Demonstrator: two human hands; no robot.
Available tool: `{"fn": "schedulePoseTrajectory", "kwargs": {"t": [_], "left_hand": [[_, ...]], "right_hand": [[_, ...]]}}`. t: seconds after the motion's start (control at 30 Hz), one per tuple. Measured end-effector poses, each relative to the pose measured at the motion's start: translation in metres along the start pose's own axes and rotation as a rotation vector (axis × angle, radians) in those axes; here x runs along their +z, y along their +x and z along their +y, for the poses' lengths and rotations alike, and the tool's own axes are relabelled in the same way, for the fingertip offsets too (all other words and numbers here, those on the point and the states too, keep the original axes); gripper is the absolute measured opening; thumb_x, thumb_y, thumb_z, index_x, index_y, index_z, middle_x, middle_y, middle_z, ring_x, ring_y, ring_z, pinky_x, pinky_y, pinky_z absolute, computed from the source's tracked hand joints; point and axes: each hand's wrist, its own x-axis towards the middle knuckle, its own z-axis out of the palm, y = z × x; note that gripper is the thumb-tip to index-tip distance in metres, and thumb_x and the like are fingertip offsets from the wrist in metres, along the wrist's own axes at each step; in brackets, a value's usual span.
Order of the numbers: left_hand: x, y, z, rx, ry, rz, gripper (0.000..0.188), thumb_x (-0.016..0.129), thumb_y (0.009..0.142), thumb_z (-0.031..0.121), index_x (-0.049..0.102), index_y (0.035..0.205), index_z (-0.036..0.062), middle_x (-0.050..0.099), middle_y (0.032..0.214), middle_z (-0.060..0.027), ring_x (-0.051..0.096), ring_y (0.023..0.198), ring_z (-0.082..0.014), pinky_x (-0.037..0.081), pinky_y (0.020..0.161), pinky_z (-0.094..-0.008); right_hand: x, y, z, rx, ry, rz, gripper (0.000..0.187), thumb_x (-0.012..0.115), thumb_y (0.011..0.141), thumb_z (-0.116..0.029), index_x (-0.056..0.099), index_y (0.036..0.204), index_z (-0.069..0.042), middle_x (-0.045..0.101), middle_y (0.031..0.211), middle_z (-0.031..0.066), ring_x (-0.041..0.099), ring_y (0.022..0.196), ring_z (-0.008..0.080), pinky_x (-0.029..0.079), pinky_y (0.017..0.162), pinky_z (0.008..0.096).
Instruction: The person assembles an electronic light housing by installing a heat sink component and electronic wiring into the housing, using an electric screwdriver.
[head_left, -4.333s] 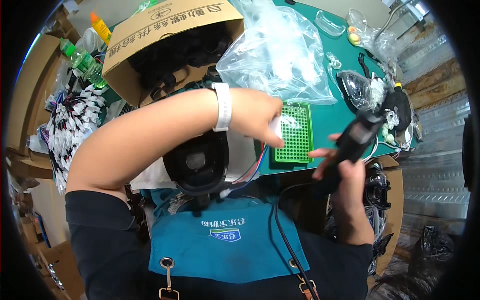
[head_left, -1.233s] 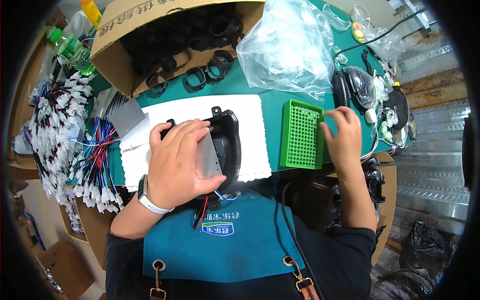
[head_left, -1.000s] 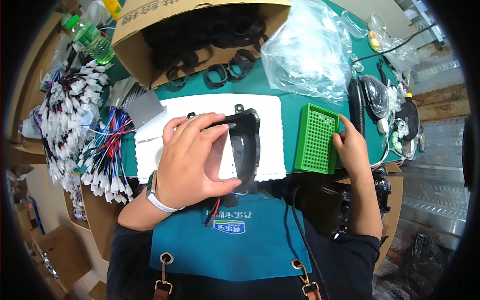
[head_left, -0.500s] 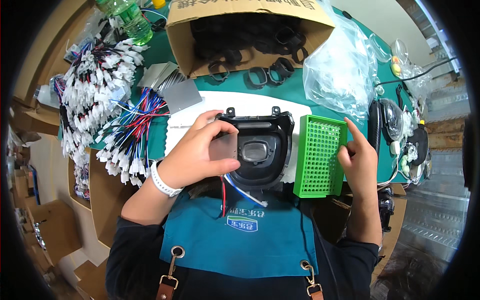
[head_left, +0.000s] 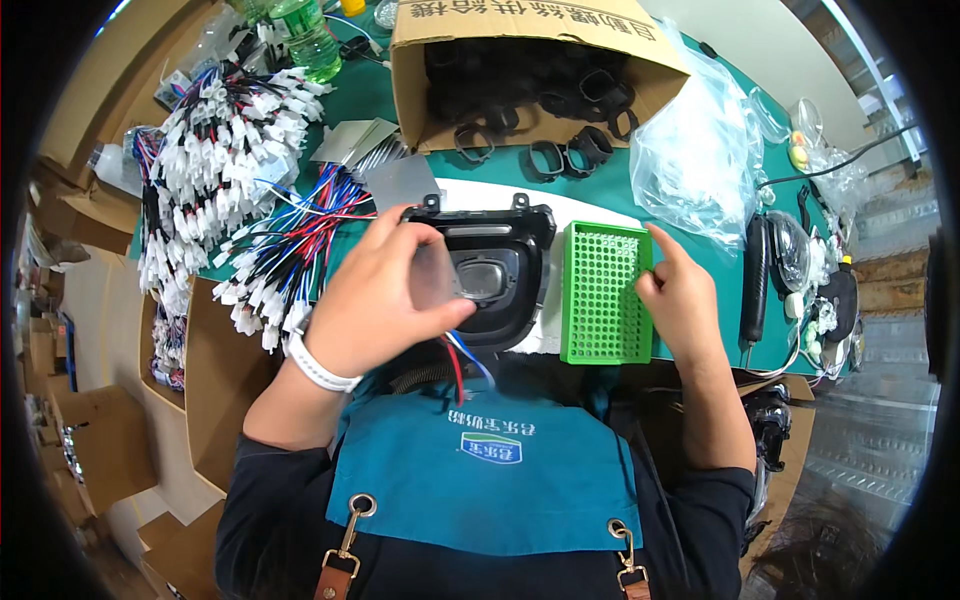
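Left fingers (head_left: pixel 447 318) pinch a plate (head_left: pixel 432 275) (over a black housing (head_left: pixel 515 292)), right fingers (head_left: pixel 664 246) a green tray (head_left: pixel 606 310).

Left hand (head_left: pixel 378 285) on grey plate (head_left: pixel 433 272) over black housing (head_left: pixel 525 285); right hand (head_left: pixel 682 300) on green tray (head_left: pixel 606 357).
Left thumb and fingers span the plate; red and blue wires (head_left: pixel 458 375) trail below the thumb. Housing and part of tray sit over white sheet (head_left: pixel 553 312) on the green counter (head_left: pixel 722 335). Right hand grips tray's right wall, index finger at far corner, thumb at rim. Beyond: cardboard box (head_left: pixel 410 85) of black parts, black rings (head_left: pixel 590 150) by its mouth, clear bag (head_left: pixel 695 150) to its right. Far left: bundled wires with white connectors (head_left: pixel 230 145). Black cylindrical tool (head_left: pixel 756 280) right of tray, apart from it.
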Motion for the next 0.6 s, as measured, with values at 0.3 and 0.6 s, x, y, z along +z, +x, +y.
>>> {"fn": "schedulePoseTrajectory", "kwargs": {"t": [0.3,0.6], "left_hand": [[-0.014,-0.002,0.032,0.229,0.124,0.090,0.074,0.087,0.054,0.031,0.055,0.115,0.0049,0.045,0.126,-0.0177,0.042,0.123,-0.0405,0.035,0.103,-0.0478],[0.026,0.029,0.011,0.315,0.108,0.031,0.068,0.082,0.061,0.036,0.057,0.115,0.0017,0.056,0.114,-0.0107,0.053,0.109,-0.0286,0.037,0.099,-0.0413]], "right_hand": [[-0.043,0.000,0.050,0.028,-0.184,0.410,0.061,0.074,0.079,-0.020,0.051,0.134,-0.008,0.065,0.092,0.0146,0.063,0.081,0.0305,0.050,0.072,0.0383],[-0.056,-0.010,0.153,0.188,-0.707,0.316,0.066,0.074,0.079,-0.019,0.044,0.135,-0.001,0.059,0.107,0.0240,0.057,0.102,0.0389,0.045,0.092,0.0413]]}}
